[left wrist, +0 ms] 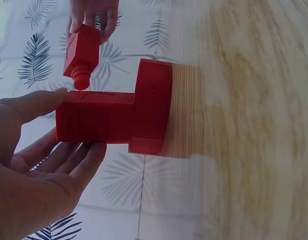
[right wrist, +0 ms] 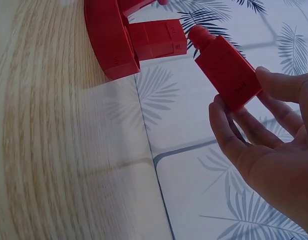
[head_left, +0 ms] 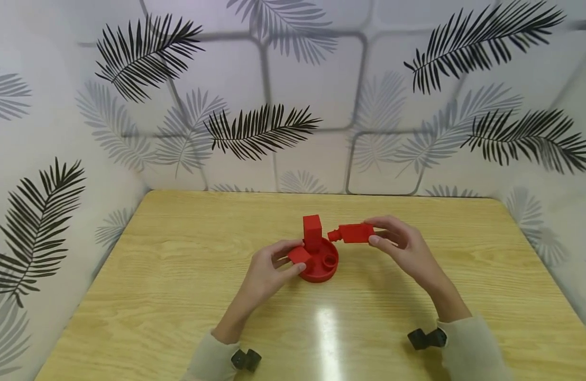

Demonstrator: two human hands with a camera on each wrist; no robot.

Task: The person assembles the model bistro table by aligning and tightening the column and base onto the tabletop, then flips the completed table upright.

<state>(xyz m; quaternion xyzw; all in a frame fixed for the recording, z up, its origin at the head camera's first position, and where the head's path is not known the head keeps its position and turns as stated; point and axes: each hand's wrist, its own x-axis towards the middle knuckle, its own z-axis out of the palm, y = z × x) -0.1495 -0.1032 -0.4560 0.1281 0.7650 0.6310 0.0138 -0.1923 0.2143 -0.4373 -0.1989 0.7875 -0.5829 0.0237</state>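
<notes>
A red round base (head_left: 318,277) with a raised rim stands on the table, a round socket showing on its right side. My left hand (head_left: 266,272) grips a red square block (left wrist: 96,116) that stands upright on the base. Behind it another red square block (head_left: 312,226) also stands on the base. Off to the right, my right hand (head_left: 409,251) holds a red square block with a narrow stepped neck (head_left: 356,233) between thumb and fingers. That neck points left toward the base, and the block is in the air, apart from it.
The light wood table (head_left: 169,296) meets a wall with leaf-patterned covering (head_left: 317,79) at its back edge. A small black device (head_left: 245,360) is on the left wrist, and another black device (head_left: 426,338) on the right.
</notes>
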